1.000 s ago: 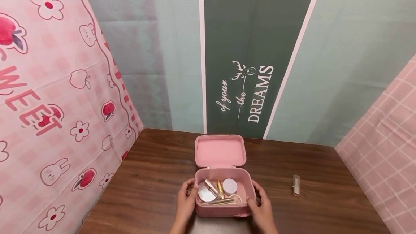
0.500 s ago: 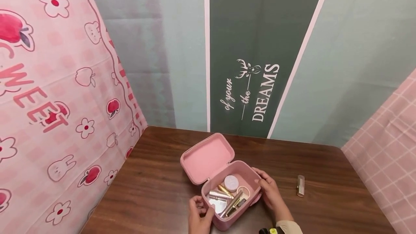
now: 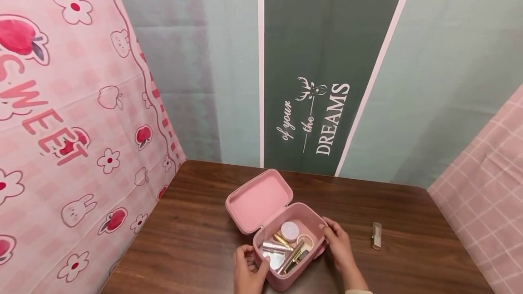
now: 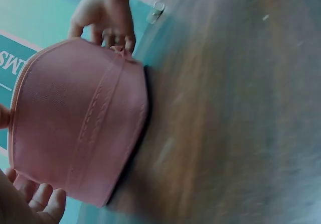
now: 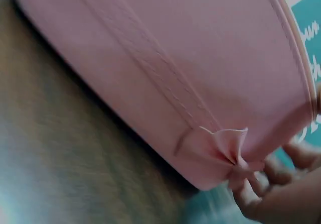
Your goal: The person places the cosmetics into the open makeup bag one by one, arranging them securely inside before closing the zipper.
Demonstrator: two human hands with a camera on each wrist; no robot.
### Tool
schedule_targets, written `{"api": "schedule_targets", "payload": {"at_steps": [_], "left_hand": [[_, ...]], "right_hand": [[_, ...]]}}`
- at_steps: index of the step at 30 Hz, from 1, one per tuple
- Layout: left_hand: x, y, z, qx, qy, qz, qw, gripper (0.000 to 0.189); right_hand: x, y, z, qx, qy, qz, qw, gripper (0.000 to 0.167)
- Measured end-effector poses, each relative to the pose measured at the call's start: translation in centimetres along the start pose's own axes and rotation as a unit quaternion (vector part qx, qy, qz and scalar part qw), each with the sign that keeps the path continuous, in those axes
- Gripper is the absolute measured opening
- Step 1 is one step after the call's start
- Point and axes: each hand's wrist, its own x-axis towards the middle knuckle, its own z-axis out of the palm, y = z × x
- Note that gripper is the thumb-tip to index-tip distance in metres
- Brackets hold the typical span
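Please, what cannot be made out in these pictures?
Head: part of the shiny disc, under the silver tube.
Head: whether the clear holder contains anything; too small.
Left wrist: tabletop grain, blurred.
Right wrist: inside of the pink case, hidden by its wall.
Right wrist: part of the right grip, beyond the right edge.

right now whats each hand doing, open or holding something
Left hand: holding the near end of the pink makeup case.
Right hand: holding the far end of the same case.
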Motion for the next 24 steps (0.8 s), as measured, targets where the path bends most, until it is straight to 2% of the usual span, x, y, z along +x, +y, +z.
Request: {"api": "schedule_targets", "payload": {"at_steps": [2, 4, 7, 10, 17, 21, 24], "left_hand": [[0.4, 0.0, -0.1, 0.025, 0.013, 0.035, 0.9990, 0.044], [1.0, 0.1, -0.1, 0.042, 0.015, 0.064, 0.9970, 0.041], [1.8, 0.3, -0.2, 0.056, 0.001, 0.097, 0.9937, 0.037], [2.3, 0.2, -0.2, 0.059, -0.008, 0.126, 0.9902, 0.033], [2.2, -0.6, 0.0, 0.055, 0.009, 0.150, 0.9870, 0.030], [1.9, -0.7, 0.2, 0.058, 0.013, 0.158, 0.9856, 0.030], [1.4, -0.6, 0.4, 0.058, 0.020, 0.177, 0.9824, 0.032]], "right_hand": [[-1.0, -0.3, 0.4, -0.037, 0.028, 0.009, 0.9989, 0.052], [-1.9, -0.5, 0.7, -0.056, 0.050, 0.001, 0.9972, 0.061], [-3.1, -0.6, 1.5, -0.050, 0.077, -0.014, 0.9957, 0.069], [-4.0, -0.2, 2.2, -0.045, 0.079, -0.025, 0.9955, 0.069], [-4.4, 1.0, 2.6, -0.021, 0.088, -0.040, 0.9951, 0.063], [-3.9, 1.2, 2.5, -0.016, 0.085, -0.048, 0.9952, 0.062], [-3.0, 1.2, 2.2, -0.016, 0.071, -0.062, 0.9954, 0.059]]}}
